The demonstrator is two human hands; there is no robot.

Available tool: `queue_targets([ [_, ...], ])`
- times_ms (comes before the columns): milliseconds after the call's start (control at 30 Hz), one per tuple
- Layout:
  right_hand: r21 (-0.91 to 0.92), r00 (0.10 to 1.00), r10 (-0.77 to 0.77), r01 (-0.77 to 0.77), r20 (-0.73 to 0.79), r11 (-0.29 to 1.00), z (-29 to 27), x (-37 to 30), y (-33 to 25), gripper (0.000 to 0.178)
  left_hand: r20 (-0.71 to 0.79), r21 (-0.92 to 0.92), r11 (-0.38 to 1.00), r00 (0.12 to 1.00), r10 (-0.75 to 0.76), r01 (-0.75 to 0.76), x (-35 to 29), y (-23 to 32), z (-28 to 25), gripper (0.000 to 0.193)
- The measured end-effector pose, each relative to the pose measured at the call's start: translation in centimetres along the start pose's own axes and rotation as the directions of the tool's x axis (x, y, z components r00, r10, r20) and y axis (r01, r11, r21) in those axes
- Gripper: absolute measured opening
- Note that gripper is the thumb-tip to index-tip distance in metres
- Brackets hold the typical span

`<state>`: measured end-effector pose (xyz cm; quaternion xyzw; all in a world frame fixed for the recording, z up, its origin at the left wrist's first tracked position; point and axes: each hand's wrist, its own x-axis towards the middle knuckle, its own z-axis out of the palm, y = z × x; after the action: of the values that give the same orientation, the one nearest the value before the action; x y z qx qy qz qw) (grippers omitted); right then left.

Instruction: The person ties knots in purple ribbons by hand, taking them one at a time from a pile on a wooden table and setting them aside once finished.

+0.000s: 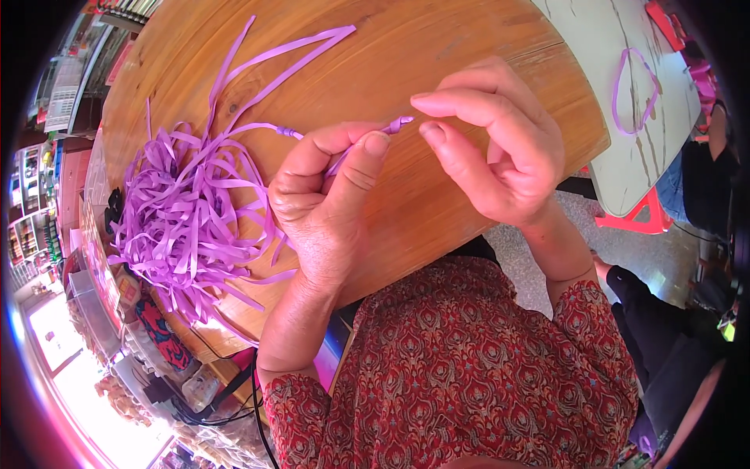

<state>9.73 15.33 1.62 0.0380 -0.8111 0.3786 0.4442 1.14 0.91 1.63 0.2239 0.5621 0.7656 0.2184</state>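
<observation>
Between its thumb and index finger, my left hand (324, 191) pinches a purple ribbon. The ribbon's twisted, knotted tip (400, 124) pokes out to the right past the thumb. On the other side of the hand, a coiled knot (287, 132) shows on the same strand, which runs back toward a big tangled heap of purple ribbons (187, 211). Just right of the tip hovers my right hand (504, 148), thumb and index finger apart, nothing visible between them. The other fingers of the right hand are curled. Part of the ribbon is hidden inside my left hand.
Both hands are above a round-edged wooden table (469, 31). Loose ribbon ends (312, 43) stretch toward its far side. At the right stands a white marbled table (578, 23) with a purple ribbon loop (617, 98), near a red stool (641, 219) and another person's legs (656, 313). Cables (258, 399) hang at lower left.
</observation>
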Motion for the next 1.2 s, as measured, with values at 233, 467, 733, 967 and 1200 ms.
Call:
queue_targets([
  [233, -0.116, 0.996, -0.088, 0.086, -0.011, 0.990, 0.7, -0.4, 0.3, 0.024, 0.056, -0.047, 0.998, 0.997, -0.048, 0.051, -0.3, 0.1, -0.7, 0.009],
  [467, -0.191, 0.992, -0.127, 0.121, -0.021, 0.974, 1.0, -0.5, 0.2, 0.022, 0.060, -0.021, 0.999, 0.997, -0.045, 0.046, -0.4, 0.1, -0.5, 0.008],
  [733, -0.199, 0.993, -0.096, 0.080, -0.071, 0.977, 1.0, -0.6, 0.2, 0.021, 0.035, 0.079, 0.996, 0.999, -0.040, 0.037, -0.5, 0.1, -0.1, 0.007],
  [967, -0.196, 0.996, -0.082, 0.071, -0.046, 0.978, 0.5, -0.8, 0.5, 0.023, 0.022, 0.070, 0.997, 0.999, -0.045, 0.043, -0.5, 0.1, 0.0, 0.007],
  [1200, -0.109, 0.996, -0.072, 0.077, 0.054, 0.991, -0.1, -0.1, -0.2, 0.036, 0.055, 0.019, 0.999, 0.998, -0.028, 0.027, -0.4, 0.2, -0.4, 0.008],
])
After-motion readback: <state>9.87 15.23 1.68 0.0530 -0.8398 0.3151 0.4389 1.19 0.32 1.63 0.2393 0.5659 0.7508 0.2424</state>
